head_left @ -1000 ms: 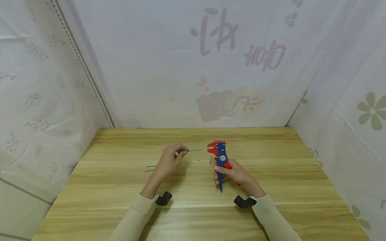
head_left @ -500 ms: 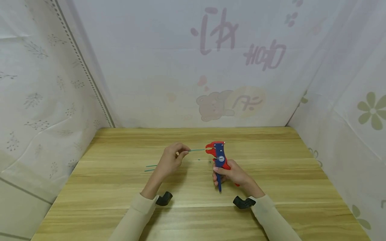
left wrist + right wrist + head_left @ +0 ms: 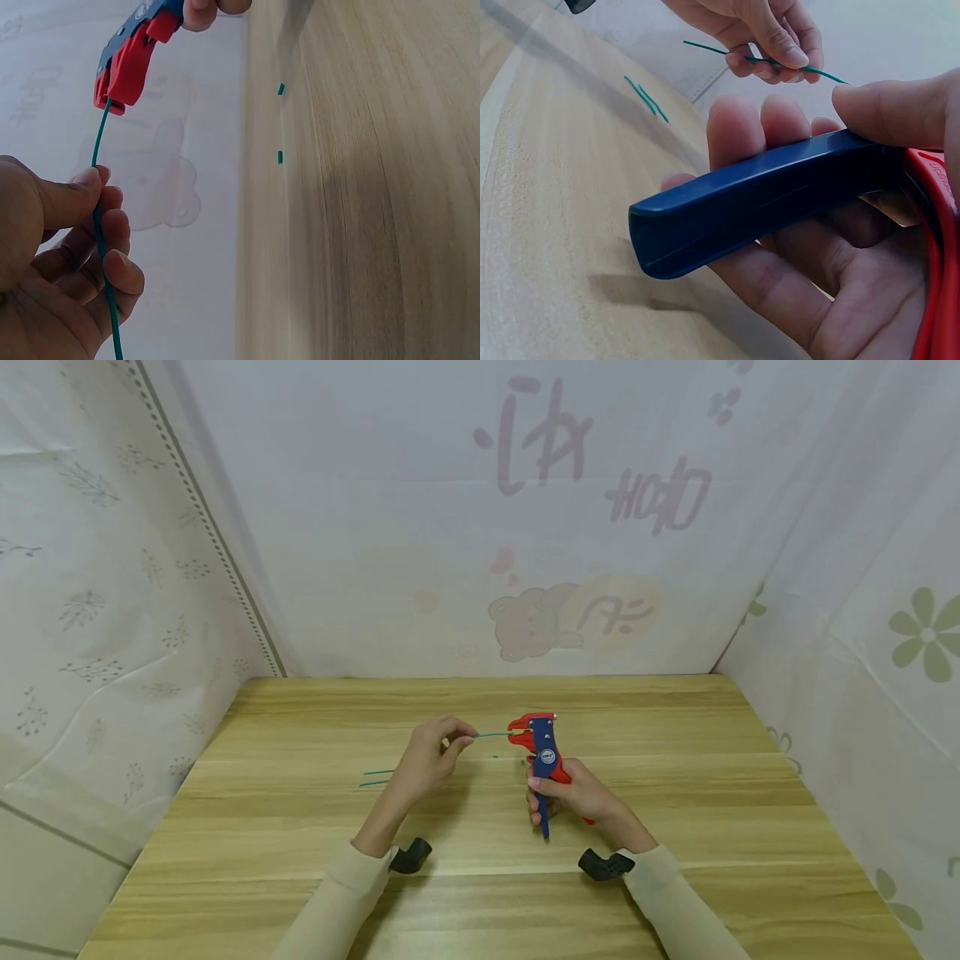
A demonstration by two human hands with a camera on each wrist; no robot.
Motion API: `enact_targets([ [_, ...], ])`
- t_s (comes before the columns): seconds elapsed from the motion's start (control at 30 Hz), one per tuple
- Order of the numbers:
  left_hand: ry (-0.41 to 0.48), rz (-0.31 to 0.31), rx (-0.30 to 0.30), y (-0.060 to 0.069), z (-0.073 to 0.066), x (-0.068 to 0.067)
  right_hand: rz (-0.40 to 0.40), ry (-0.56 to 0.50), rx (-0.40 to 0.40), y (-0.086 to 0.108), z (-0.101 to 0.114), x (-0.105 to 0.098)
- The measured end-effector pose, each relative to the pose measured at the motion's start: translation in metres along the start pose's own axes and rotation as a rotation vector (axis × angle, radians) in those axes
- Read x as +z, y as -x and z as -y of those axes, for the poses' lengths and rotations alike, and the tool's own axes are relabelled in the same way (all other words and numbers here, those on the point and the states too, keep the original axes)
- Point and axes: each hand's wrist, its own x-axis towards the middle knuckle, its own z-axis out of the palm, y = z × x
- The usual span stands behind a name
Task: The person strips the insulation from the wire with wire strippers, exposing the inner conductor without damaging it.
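Note:
Between thumb and fingertips, my left hand (image 3: 430, 758) pinches a thin green wire (image 3: 100, 142). The wire's far end reaches into the red jaws of a wire stripper (image 3: 545, 752), as the left wrist view shows. My right hand (image 3: 566, 791) holds the stripper upright, thumb and fingers around its blue handle (image 3: 757, 180) and red handle (image 3: 932, 262). How far the wire goes inside the jaws is hidden. The wire's other end trails past the left palm.
Two more green wires (image 3: 646, 100) lie on the wooden table (image 3: 480, 902), partly behind the left wrist in the head view. Two tiny green offcuts, one of them this nearer piece (image 3: 280, 157), lie below the stripper. A patterned cloth (image 3: 375, 527) hangs behind the table.
The stripper in my right hand has moved slightly left, and the left hand slightly right. The wire's end, apart from the jaws a second ago, now sits in them.

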Motion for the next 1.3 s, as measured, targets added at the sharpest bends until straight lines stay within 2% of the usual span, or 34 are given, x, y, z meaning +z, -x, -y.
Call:
enact_targets([
  [0.17,0.008,0.002,0.02,0.0004,0.0,0.0011,0.001,-0.011,-0.007,-0.0007,-0.0017,0.0013],
  [0.47,0.006,0.0,0.019,0.0006,-0.0008,0.0023,0.028,-0.023,-0.042,-0.0009,-0.0034,0.0022],
  [0.73,0.002,0.009,0.008,0.0014,-0.0034,0.0023,0.008,-0.001,-0.023,0.0006,-0.0016,0.0036],
  [1.1,0.004,0.012,0.001,0.0016,-0.0057,0.0023,0.006,0.018,-0.059,0.0019,-0.0027,0.0037],
  [1.2,0.002,0.012,0.01,0.0018,-0.0055,0.0032,-0.014,0.039,-0.075,0.0018,-0.0026,0.0051],
  [1.3,-0.002,0.008,0.011,0.0022,-0.0055,0.0042,-0.074,0.045,-0.068,0.0007,-0.0019,0.0092],
])
